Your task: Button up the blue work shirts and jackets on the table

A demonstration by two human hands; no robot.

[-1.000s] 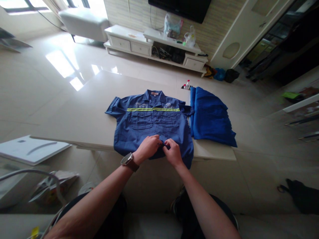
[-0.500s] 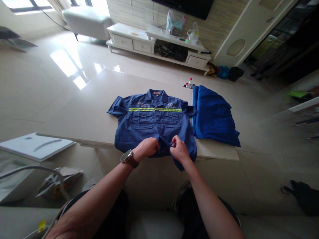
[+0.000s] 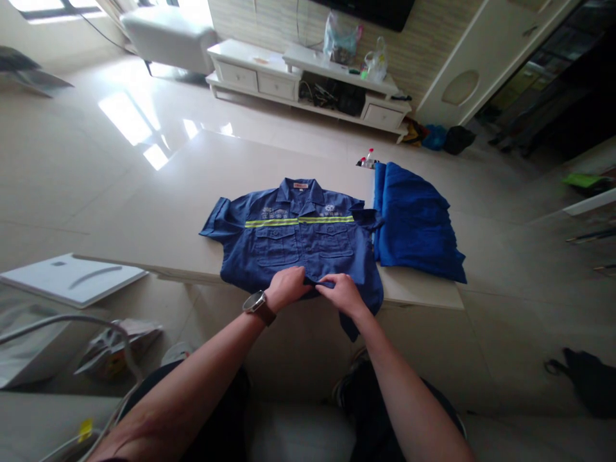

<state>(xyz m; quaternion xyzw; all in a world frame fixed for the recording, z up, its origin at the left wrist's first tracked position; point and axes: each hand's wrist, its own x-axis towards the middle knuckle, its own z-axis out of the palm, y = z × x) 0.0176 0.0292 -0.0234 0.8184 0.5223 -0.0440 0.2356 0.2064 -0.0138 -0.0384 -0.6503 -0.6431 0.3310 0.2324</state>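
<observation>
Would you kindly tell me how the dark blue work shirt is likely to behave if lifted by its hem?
The work shirt will probably flop: its hem corner droops over the table edge. It looks light, thin cloth lying flat. Pushed, it would likely bunch rather than slide.

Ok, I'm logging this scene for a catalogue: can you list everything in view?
table: one, cream, centre
shirt: one, dark blue with yellow-green stripe, flat on the table, hem over the near edge
folded cloth: one pile, bright blue, on the table right of the shirt
small bottles: count unclear, red caps, table's far edge
cabinet: one, white, far wall
bags: two, clear plastic, on the cabinet
board: one, white, lower left
watch: one, brown strap, left wrist
left hand: curled on the shirt's lower front
right hand: fingers on the shirt's lower front, grip unclear
</observation>
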